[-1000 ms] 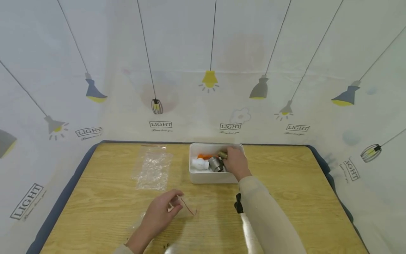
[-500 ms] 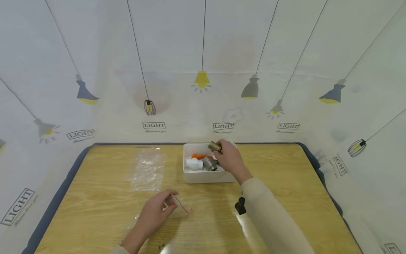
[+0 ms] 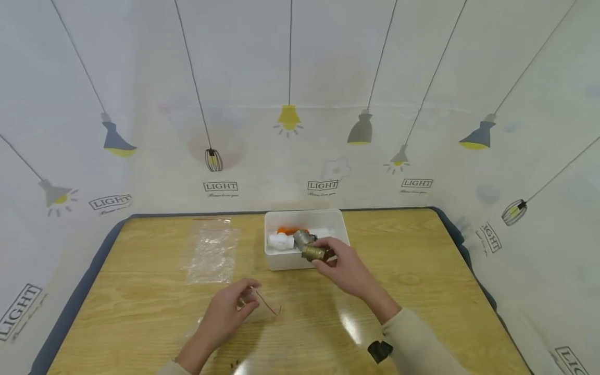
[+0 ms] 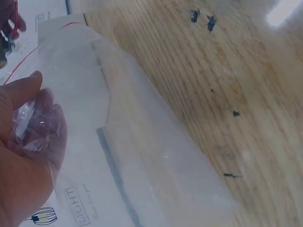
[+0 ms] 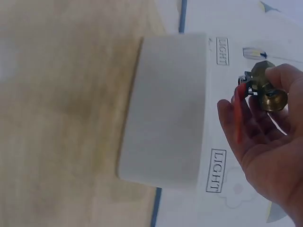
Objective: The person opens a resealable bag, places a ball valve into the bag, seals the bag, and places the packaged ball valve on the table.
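Note:
My right hand [image 3: 349,271] pinches a brass ball valve [image 3: 313,253] between thumb and fingers, over the near rim of the white box [image 3: 290,264]. The right wrist view shows the valve's red lever [image 5: 238,116] along the fingers. With curled fingers and thumb, my left hand [image 3: 228,311] holds a clear zip bag [image 4: 142,123] by its mouth, which has a red seal line. The bag's mouth gapes, and its body hangs down toward the table. Inside the box lie a white plastic fitting [image 3: 280,241], an orange piece [image 3: 290,230] and a grey metal fitting [image 3: 302,238].
Flat clear bags [image 3: 211,255] lie on the wooden table [image 3: 398,291] left of the box. Small dark bits [image 4: 210,22] are on the table by the left hand. A pale cloth [image 3: 262,192] printed with lamps rises behind the table's far edge.
My right hand has lifted the brass ball valve out of the box and brought it nearer and to the left. The left hand still holds the bag in place as the head view shifts slightly.

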Available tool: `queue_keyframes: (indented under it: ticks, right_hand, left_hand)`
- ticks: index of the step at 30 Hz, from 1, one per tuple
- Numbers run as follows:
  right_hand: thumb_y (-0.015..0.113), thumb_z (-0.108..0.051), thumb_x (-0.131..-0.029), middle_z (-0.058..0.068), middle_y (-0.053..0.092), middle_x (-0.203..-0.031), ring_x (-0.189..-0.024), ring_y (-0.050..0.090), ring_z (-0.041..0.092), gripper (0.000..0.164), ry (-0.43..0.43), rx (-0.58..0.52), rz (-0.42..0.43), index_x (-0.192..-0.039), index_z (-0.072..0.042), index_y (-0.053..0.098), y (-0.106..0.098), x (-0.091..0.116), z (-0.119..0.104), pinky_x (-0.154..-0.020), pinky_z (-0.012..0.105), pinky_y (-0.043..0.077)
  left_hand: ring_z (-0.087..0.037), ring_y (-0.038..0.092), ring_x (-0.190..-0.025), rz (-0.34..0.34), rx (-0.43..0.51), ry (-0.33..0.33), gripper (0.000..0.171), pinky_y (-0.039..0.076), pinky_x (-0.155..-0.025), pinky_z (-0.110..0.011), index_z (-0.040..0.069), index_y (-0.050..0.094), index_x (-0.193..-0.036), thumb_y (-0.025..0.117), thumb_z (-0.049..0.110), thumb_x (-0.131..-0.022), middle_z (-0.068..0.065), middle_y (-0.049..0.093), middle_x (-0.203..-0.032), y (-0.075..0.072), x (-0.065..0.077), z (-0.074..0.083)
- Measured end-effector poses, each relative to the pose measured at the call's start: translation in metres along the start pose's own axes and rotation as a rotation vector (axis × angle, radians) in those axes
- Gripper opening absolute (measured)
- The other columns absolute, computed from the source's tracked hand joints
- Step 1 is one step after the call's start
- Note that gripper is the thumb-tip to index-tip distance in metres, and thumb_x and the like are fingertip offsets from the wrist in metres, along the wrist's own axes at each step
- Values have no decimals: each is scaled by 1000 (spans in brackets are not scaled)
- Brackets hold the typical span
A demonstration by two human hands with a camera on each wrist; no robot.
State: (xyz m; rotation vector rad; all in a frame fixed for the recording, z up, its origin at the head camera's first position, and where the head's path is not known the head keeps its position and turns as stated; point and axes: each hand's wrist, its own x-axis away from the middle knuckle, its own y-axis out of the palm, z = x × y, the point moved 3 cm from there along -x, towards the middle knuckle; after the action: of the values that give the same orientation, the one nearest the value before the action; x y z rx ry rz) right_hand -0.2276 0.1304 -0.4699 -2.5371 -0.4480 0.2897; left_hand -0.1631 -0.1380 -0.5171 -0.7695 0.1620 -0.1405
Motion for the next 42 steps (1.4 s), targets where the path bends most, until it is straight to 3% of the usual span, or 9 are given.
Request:
queue_keyframes:
  ticks: [5, 11, 21, 29, 42]
  right_hand:
    - [68, -18, -92, 5, 63, -104, -87, 59, 11, 29, -57, -44, -83, -118, -12, 58, 21, 29, -3, -69, 25, 56]
    - [69, -21, -91, 0, 63, -102, -87, 58, 11, 27, -91, -32, -160, -116, -15, 61, 46, 43, -10, -66, 23, 55]
    - [72, -16, -88, -3, 61, -96, -82, 57, 9, 28, -90, 23, -130, -114, -12, 64, 64, 39, -20, -63, 22, 53]
    - [71, -22, -89, -4, 61, -95, -79, 56, 5, 26, -74, 27, -165, -113, -14, 64, 70, 35, -17, -62, 18, 51]
    - [71, -26, -90, -5, 64, -93, -75, 58, 3, 22, -76, -26, -208, -109, -17, 66, 72, 33, -17, -59, 19, 51]
  left_hand:
    - [1, 62, -76, -10, 11, 18, 35, 52, -69, -19, 23, 65, -108, 79, 10, -79, 15, 68, -82, 2, -1, 1]
    - [1, 61, -75, -22, 52, 72, 36, 53, -69, -19, 21, 65, -110, 79, 10, -79, 15, 66, -81, 4, -2, 5]
    - [-1, 61, -76, -36, 36, 176, 36, 53, -68, -20, 15, 66, -110, 79, 8, -77, 10, 68, -84, 9, -3, 14]
    - [1, 59, -75, -32, -10, 171, 34, 52, -68, -19, 18, 66, -108, 80, 12, -78, 13, 66, -84, 12, -5, 16]
    - [-1, 59, -76, -5, -47, 147, 39, 52, -67, -20, 14, 68, -106, 81, 1, -71, 11, 65, -82, 13, -6, 18]
